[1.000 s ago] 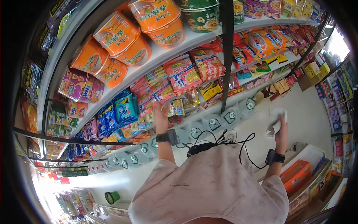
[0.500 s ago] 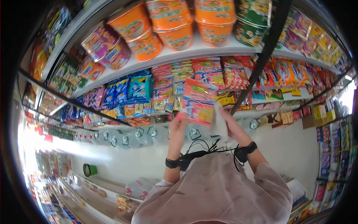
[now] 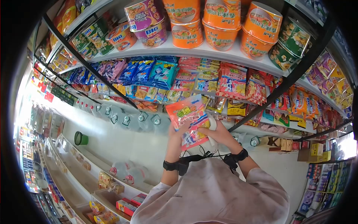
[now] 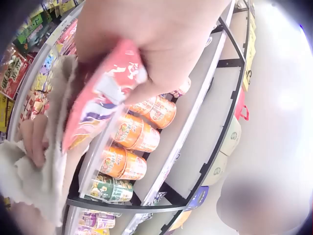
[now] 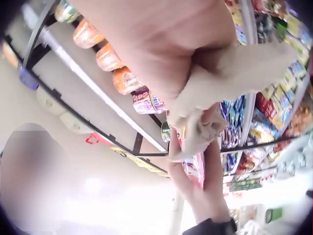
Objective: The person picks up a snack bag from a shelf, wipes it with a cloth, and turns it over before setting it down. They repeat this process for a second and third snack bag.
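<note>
A pink snack packet [image 3: 190, 121] is tilted in front of the person's chest. The left hand [image 3: 174, 141] grips its left side; in the left wrist view the packet [image 4: 105, 98] hangs from that hand [image 4: 146, 34]. At the packet's right edge, the right hand [image 3: 220, 135] holds a white cloth [image 3: 212, 128], its thumb over the packet's front. Seen from the right wrist, the cloth [image 5: 239, 68] is bunched in the right hand [image 5: 156, 44] and covers part of the packet [image 5: 196, 169].
Snack packets [image 3: 233, 80] line a shelf behind the hands, with orange noodle tubs [image 3: 222, 33] on the shelf above. A black diagonal post [image 3: 287, 80] stands to the right. Large clear bottles [image 3: 143, 121] are on the floor; a green bin [image 3: 81, 138] stands at left.
From the shelf, the left hand has brought a pink packet to the chest. The right hand with the cloth has come in from the right to meet it. The view has shifted left.
</note>
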`<state>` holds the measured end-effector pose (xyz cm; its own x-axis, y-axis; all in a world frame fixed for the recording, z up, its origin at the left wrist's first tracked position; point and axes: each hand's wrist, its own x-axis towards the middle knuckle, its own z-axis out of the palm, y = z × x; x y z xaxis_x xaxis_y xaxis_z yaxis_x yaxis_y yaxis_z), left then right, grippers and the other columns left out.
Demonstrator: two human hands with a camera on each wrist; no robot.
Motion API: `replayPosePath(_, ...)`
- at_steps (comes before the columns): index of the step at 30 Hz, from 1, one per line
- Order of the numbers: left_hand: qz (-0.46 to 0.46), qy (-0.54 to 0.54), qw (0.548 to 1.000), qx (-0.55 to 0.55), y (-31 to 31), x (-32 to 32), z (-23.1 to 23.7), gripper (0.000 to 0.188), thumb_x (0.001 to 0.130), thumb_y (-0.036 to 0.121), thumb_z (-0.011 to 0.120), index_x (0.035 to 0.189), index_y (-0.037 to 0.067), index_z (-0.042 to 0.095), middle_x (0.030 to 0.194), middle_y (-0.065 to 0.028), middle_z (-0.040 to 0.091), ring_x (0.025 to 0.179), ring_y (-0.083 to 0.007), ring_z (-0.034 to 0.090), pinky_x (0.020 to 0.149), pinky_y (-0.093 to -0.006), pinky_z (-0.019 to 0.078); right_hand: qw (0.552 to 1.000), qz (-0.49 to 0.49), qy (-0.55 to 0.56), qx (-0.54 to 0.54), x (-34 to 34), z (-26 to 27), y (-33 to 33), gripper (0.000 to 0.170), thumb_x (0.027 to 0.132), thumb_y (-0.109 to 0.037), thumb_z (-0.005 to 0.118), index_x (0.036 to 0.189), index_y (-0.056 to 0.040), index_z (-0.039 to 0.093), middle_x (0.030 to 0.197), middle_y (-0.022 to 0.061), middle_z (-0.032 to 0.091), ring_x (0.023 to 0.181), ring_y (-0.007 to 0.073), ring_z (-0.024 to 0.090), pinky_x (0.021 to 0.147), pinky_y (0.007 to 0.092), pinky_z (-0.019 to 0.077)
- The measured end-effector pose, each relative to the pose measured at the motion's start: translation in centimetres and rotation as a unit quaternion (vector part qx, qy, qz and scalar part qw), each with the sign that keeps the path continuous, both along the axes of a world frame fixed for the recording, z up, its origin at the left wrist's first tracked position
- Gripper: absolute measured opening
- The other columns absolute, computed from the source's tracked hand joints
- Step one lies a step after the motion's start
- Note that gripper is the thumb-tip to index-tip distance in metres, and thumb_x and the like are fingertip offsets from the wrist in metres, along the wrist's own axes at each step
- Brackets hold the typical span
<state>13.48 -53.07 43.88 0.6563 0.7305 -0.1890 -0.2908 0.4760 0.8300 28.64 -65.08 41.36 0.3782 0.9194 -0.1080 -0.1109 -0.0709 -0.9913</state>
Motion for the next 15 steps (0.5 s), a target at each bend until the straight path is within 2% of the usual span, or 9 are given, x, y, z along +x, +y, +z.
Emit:
replayPosePath(1, 0.007, -0.012, 1.0, 0.008, 0.2, 0.0, 0.0, 0.044, 0.093, 0.01, 0.065, 0.133, -0.001, 0.049, 0.125, -0.0122, 0.062, 0.108, -0.0182, 0.063, 0.09, -0.0305, 0.0523, 0.999, -0.016, -0.027, -0.02, 0.2, 0.0, -0.2, 0.036, 0.095, -0.024, 0.067, 0.121, 0.0001, 0.061, 0.107, 0.0066, 0.069, 0.095, 0.0092, 0.064, 0.082, 0.0259, 0.0521)
replayPosePath(4, 0.019, -0.057, 0.997, 0.039, 0.6, 1.0, 0.6, 0.045, 0.092, 0.004, 0.064, 0.134, -0.002, 0.047, 0.123, -0.0127, 0.062, 0.108, -0.0199, 0.064, 0.092, -0.0331, 0.0529, 0.977, -0.193, 0.088, -0.007, 1.2, 1.3, -1.3, 0.039, 0.099, -0.025, 0.061, 0.127, 0.0021, 0.056, 0.115, 0.0109, 0.066, 0.105, 0.0134, 0.062, 0.089, 0.0285, 0.0493)
replayPosePath(5, 0.021, -0.071, 0.996, 0.055, 0.6, 1.4, 0.6, 0.045, 0.092, 0.003, 0.063, 0.134, -0.002, 0.047, 0.123, -0.0126, 0.062, 0.108, -0.0203, 0.064, 0.092, -0.0334, 0.053, 0.976, -0.213, 0.026, 0.031, 1.1, 1.1, -1.4, 0.041, 0.1, -0.025, 0.058, 0.13, 0.0026, 0.053, 0.121, 0.0132, 0.063, 0.111, 0.0159, 0.06, 0.094, 0.0308, 0.0464)
replayPosePath(6, -0.027, -0.06, 0.996, 0.055, 0.5, 1.9, 0.1, 0.053, 0.089, 0.001, 0.064, 0.138, -0.002, 0.044, 0.128, -0.0138, 0.06, 0.113, -0.023, 0.062, 0.096, -0.0354, 0.0504, 0.97, -0.231, -0.035, 0.069, 0.5, 0.7, -1.3, 0.044, 0.101, -0.024, 0.055, 0.134, 0.0031, 0.05, 0.126, 0.0155, 0.06, 0.117, 0.0184, 0.057, 0.099, 0.0332, 0.0434)
replayPosePath(8, -0.108, 0.017, 0.948, 0.301, -0.5, 3.5, -1.5, 0.059, 0.086, 0.0, 0.064, 0.141, -0.002, 0.041, 0.133, -0.0169, 0.057, 0.119, -0.025, 0.059, 0.1, -0.0368, 0.047, 0.95, -0.221, -0.194, 0.108, -0.9, 1.1, -1.4, 0.05, 0.102, -0.024, 0.049, 0.142, 0.0037, 0.041, 0.139, 0.0203, 0.05, 0.131, 0.0236, 0.047, 0.11, 0.0374, 0.0334)
replayPosePath(9, -0.147, 0.052, 0.894, 0.419, -1.2, 4.4, -2.0, 0.063, 0.085, 0.0, 0.064, 0.142, -0.002, 0.039, 0.135, -0.0185, 0.055, 0.122, -0.0259, 0.057, 0.102, -0.0375, 0.0452, 0.929, -0.199, -0.288, 0.116, -1.5, 1.8, -1.5, 0.054, 0.103, -0.025, 0.046, 0.147, 0.0037, 0.035, 0.146, 0.0227, 0.043, 0.138, 0.0264, 0.039, 0.115, 0.0392, 0.0262)
replayPosePath(11, -0.182, 0.006, 0.906, 0.382, -3.3, 6.0, -1.0, 0.067, 0.083, -0.001, 0.062, 0.144, -0.003, 0.037, 0.135, -0.0209, 0.054, 0.124, -0.0267, 0.054, 0.104, -0.0379, 0.0419, 0.861, -0.251, -0.411, 0.164, -2.0, 3.1, -1.2, 0.055, 0.102, -0.026, 0.045, 0.148, 0.0031, 0.034, 0.148, 0.0233, 0.041, 0.14, 0.0279, 0.038, 0.116, 0.0383, 0.0238)
replayPosePath(12, -0.2, -0.018, 0.909, 0.365, -3.9, 6.7, -0.5, 0.069, 0.081, -0.001, 0.061, 0.145, -0.003, 0.036, 0.134, -0.0221, 0.053, 0.125, -0.0271, 0.053, 0.105, -0.0382, 0.0402, 0.856, -0.273, -0.406, 0.165, -1.0, 2.6, -1.4, 0.054, 0.103, -0.027, 0.044, 0.147, 0.0028, 0.036, 0.147, 0.0215, 0.043, 0.138, 0.0301, 0.04, 0.116, 0.0401, 0.0249)
replayPosePath(15, -0.291, 0.028, 0.849, 0.441, -4.8, 8.3, -2.7, 0.049, 0.083, -0.004, 0.057, 0.131, 0.001, 0.048, 0.113, -0.009, 0.061, 0.106, -0.0192, 0.058, 0.093, -0.034, 0.0471, 0.931, -0.294, -0.136, 0.171, 2.2, 0.8, -2.3, 0.046, 0.102, -0.026, 0.043, 0.139, 0.0005, 0.046, 0.138, 0.0177, 0.052, 0.132, 0.0322, 0.046, 0.114, 0.0437, 0.0264)
